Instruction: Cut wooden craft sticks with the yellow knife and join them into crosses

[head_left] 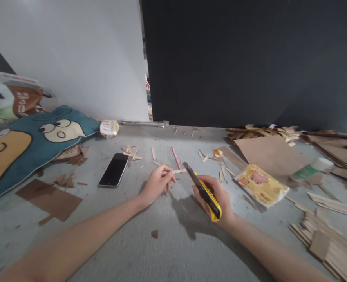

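My left hand [158,182] pinches a short flat wooden stick [179,171] between thumb and fingertips, its free end pointing right. In my right hand [220,194] is a yellow and black utility knife [207,194], tilted with its tip up and to the left. The knife's tip is close to the stick's free end; whether they touch I cannot tell. Just beyond the stick lies a red and white striped straw [176,157]. A small brown scrap [154,234] sits on the grey surface nearer to me.
Left of my hands are a phone [114,170], a brown sheet [48,199] and a teal cushion [58,137]. On the right lie a yellow tissue pack [261,184], a green and white cup [311,169] and stacked wooden strips [329,243]. A dark panel [250,62] stands behind.
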The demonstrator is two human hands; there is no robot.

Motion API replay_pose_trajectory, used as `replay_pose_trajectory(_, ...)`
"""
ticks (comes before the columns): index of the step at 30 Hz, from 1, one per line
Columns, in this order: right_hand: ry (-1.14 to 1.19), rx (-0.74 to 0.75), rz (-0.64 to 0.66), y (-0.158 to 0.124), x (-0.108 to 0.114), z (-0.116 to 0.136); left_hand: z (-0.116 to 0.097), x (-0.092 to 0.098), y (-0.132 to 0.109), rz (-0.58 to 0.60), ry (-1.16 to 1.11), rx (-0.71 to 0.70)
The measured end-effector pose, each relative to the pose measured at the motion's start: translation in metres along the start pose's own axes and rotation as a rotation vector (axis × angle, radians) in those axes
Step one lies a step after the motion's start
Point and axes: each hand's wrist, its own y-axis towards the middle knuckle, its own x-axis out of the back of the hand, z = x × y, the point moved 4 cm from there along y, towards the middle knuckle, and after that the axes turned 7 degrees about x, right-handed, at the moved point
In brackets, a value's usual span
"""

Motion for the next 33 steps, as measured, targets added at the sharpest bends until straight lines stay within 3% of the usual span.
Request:
replay_pose_trajectory(3,-0.030,0.079,0.034,0.010,0.006,0.004,0.000,0.003,0.001,-0.037,-0.005,0.011)
replay_pose_trajectory(10,-0.024,-0.049,0.042,0.007,0.004,-0.005,-0.001,0.003,0.000,-0.004,-0.030,0.013)
replay_pose_trajectory(17,0.054,-0.067,0.165,0.003,-0.002,-0.002,-0.003,0.001,-0.002,-0.042,-0.209,0.010)
replay_pose_trajectory(22,0.028,-0.094,0.139,0.005,-0.001,-0.003,-0.003,0.001,-0.003,-0.048,-0.286,0.016)
replay_pose_trajectory(30,0.050,-0.076,0.142,0.001,0.000,-0.003,-0.002,0.002,0.000,-0.068,-0.218,-0.067)
replay_pose_trajectory(33,0.028,-0.080,0.134,0.004,0.001,-0.002,-0.002,0.001,-0.001,-0.024,-0.160,-0.020)
